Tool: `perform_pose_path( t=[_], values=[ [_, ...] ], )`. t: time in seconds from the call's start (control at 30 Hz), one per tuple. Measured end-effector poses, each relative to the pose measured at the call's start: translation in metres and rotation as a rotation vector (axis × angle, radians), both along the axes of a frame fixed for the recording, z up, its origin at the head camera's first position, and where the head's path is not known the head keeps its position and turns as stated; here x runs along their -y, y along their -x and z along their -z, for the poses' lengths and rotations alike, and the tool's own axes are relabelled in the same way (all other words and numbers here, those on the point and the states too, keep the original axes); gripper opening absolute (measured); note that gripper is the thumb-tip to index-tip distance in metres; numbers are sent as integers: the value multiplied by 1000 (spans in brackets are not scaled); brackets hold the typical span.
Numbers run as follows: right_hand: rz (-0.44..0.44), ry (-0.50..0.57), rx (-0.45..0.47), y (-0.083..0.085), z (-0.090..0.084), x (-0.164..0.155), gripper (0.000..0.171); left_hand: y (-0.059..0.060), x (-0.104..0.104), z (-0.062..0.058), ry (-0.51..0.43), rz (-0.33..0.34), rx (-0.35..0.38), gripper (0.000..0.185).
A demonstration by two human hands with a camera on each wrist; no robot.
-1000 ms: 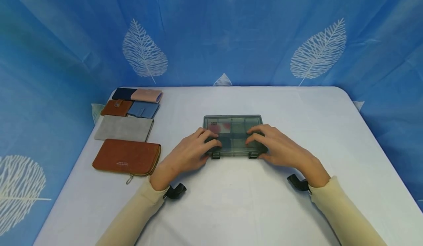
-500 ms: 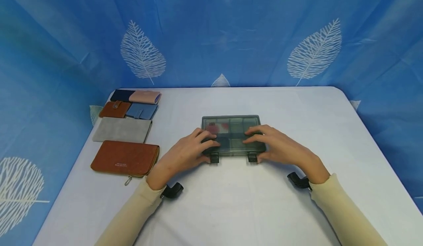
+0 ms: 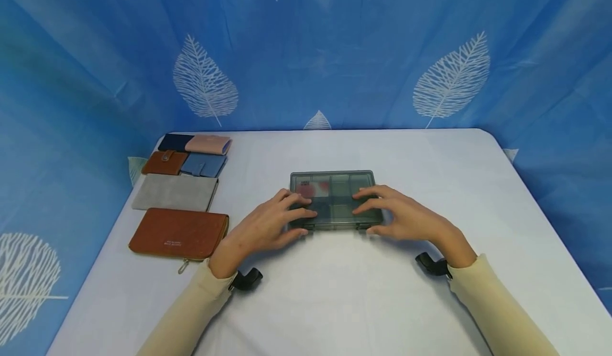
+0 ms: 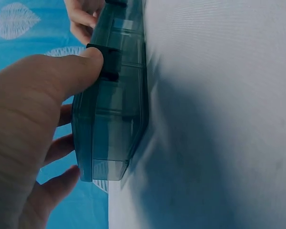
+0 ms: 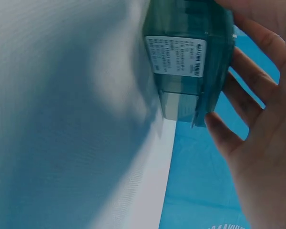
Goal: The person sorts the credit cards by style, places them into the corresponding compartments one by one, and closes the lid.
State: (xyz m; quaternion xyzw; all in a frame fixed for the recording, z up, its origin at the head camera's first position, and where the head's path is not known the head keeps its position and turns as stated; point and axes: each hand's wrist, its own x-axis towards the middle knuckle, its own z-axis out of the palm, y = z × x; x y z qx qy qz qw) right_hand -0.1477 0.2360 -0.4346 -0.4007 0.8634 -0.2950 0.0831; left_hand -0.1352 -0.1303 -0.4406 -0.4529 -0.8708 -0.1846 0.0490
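Observation:
A translucent grey-green plastic compartment box (image 3: 341,194) with a closed lid lies flat on the white table. Its dividers and a reddish printed patch show through the lid. My left hand (image 3: 265,223) holds the left part, fingers over the lid and thumb at the front. In the left wrist view that thumb presses a dark latch (image 4: 112,64) on the front wall. From the other side my right hand (image 3: 411,219) holds the box, fingers spread on the lid, thumb near the front right latch (image 3: 363,227). A white printed label (image 5: 176,56) shows on the box's right end.
At the table's left lie a brown zip wallet (image 3: 179,234), a grey long wallet (image 3: 174,192), a small brown wallet (image 3: 164,163), a blue one (image 3: 204,164), a pink one (image 3: 208,144) and a navy one (image 3: 175,142). A blue leaf-patterned cloth (image 3: 325,53) hangs behind.
Half a second ago both front latches stuck out toward me; now they lie close against the box front. The thumbs have moved in toward them. The box stays in place.

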Motion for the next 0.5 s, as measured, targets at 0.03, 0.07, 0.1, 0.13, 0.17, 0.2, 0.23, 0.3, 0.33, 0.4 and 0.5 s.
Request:
perform_pose_path(
  t=[0.03, 0.07, 0.1, 0.13, 0.17, 0.2, 0.23, 0.3, 0.33, 0.4, 0.5],
  values=[
    [2, -4, -3, -1, 1, 0, 47, -1, 0, 1, -3, -2, 9, 38],
    [3, -8, -5, -1, 1, 0, 46, -1, 0, 2, -7, -4, 17, 38],
    [4, -9, -11, -2, 2, 1, 46, -2, 1, 2, -9, -5, 21, 37],
    [4, -12, -19, -2, 3, 1, 46, -3, 1, 3, -13, -6, 25, 37],
    [5, -12, -23, -3, 3, 1, 45, -4, 1, 4, -16, -8, 25, 36],
    [7, -11, -26, -3, 4, 2, 45, -4, 1, 5, -17, -10, 21, 35],
    [8, -11, -27, -4, 5, 2, 44, -5, 1, 6, -18, -10, 16, 34],
    [7, -11, -35, -4, 6, 3, 44, -6, 1, 7, -17, -11, 5, 33],
    [8, -11, -38, -5, 6, 3, 43, -6, 1, 7, -17, -12, 1, 33],
    [7, -9, -42, -5, 6, 4, 43, -7, 1, 7, -16, -16, -7, 33],
    [7, -11, -46, -6, 6, 6, 41, -8, 1, 8, -20, -21, -14, 33]
  ],
)
